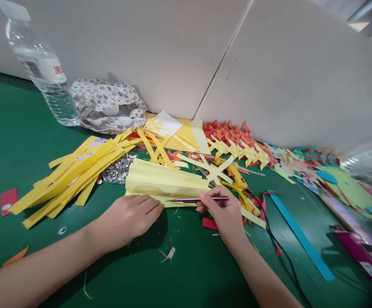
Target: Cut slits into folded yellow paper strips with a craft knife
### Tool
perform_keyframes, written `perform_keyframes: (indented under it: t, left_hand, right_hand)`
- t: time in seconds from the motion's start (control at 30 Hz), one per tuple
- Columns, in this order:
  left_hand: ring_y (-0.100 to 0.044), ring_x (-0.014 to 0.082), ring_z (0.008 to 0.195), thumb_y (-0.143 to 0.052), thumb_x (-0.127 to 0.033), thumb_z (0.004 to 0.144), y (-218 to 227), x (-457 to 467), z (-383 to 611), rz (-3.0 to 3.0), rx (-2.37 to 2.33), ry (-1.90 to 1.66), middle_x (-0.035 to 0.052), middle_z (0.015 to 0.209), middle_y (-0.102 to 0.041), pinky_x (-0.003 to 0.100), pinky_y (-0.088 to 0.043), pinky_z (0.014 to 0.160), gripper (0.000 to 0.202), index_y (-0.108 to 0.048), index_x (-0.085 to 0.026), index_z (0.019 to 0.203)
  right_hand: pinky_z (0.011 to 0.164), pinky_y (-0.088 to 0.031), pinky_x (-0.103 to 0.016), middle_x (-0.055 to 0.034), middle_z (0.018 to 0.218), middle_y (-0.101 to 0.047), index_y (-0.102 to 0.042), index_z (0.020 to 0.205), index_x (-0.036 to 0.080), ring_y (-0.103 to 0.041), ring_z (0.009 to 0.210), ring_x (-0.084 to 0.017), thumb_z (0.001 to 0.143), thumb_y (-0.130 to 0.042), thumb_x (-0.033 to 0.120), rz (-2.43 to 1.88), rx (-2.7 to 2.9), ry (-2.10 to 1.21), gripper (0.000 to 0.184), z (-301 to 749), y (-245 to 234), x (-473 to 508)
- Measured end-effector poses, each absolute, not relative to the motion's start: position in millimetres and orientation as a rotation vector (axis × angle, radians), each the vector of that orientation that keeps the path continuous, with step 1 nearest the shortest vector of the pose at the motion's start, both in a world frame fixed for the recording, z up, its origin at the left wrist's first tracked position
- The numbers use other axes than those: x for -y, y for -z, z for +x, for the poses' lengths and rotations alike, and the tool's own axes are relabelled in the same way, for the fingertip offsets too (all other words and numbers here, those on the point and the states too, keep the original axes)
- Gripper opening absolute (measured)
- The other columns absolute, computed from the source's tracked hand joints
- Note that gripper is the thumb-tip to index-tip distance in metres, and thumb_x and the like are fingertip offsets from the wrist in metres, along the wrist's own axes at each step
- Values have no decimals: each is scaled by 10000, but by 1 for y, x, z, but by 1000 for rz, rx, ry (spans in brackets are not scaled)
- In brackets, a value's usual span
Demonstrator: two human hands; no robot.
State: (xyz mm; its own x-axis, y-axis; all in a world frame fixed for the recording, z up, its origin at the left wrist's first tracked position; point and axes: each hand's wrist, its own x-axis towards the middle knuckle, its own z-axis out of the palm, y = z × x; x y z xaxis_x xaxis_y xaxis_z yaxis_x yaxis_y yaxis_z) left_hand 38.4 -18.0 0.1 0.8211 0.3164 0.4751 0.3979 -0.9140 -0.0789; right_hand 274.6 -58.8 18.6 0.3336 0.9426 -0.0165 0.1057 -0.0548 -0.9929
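A folded pale yellow paper sheet (pixel 163 182) lies on the green table (pixel 19 137) in front of me. My left hand (pixel 130 220) rests flat on the table with its fingertips pressing the sheet's near edge. My right hand (pixel 222 214) is closed on a thin pink craft knife or pen (pixel 202 199), held level with its tip at the sheet's near edge. Loose yellow paper strips (pixel 73 175) are heaped to the left of the sheet, and more strips cross each other behind it.
A plastic water bottle (pixel 43 70) and a patterned cloth pouch (pixel 107 105) stand at the back left against the white wall. Woven paper fish (pixel 237 143) in orange, yellow and other colours line the wall to the right. A blue strip (pixel 301 237), a black cable (pixel 279 248) and a bag of googly eyes (pixel 118 169) lie nearby.
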Motion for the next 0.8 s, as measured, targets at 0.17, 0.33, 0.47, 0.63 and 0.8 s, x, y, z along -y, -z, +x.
perform_keyframes:
  t: [0.17,0.33,0.47,0.63,0.8]
  left_hand:
    - [-676,177,702,-369,-39,915,-3,18,40,-2784,526,726,86,834,-723,271,-546,601,298,-656,-117,923]
    - [-685,180,677,-335,-27,923,-5,19,41,-2773,521,727,77,810,-732,285,-567,584,348,-674,-105,930]
    - [-687,181,660,-341,-33,927,-5,19,42,-2765,519,752,68,788,-732,287,-572,570,347,-682,-102,921]
    - [-683,174,645,-343,-29,926,-6,19,43,-2768,522,749,62,766,-725,274,-562,568,345,-679,-106,905]
    - [-677,169,640,-353,-28,918,-6,20,43,-2758,534,737,61,769,-721,263,-548,566,331,-671,-114,883]
  right_hand:
    - [506,-567,-229,-11,547,-696,-591,636,187,-669,473,-146,708,-798,410,-1470,1036,-903,314,278,-17,58]
    - [525,-561,-206,-15,580,-717,-593,664,186,-684,503,-135,719,-794,417,-1475,1038,-995,312,275,-15,58]
    - [532,-564,-215,-13,581,-715,-585,665,190,-689,513,-142,721,-790,426,-1469,1065,-1009,318,274,-14,56]
    - [528,-570,-225,-15,577,-710,-574,661,193,-693,514,-153,720,-788,426,-1493,1098,-977,322,276,-14,55]
    - [504,-567,-232,-14,567,-704,-573,658,198,-691,503,-163,697,-805,406,-1503,1141,-921,314,279,-12,56]
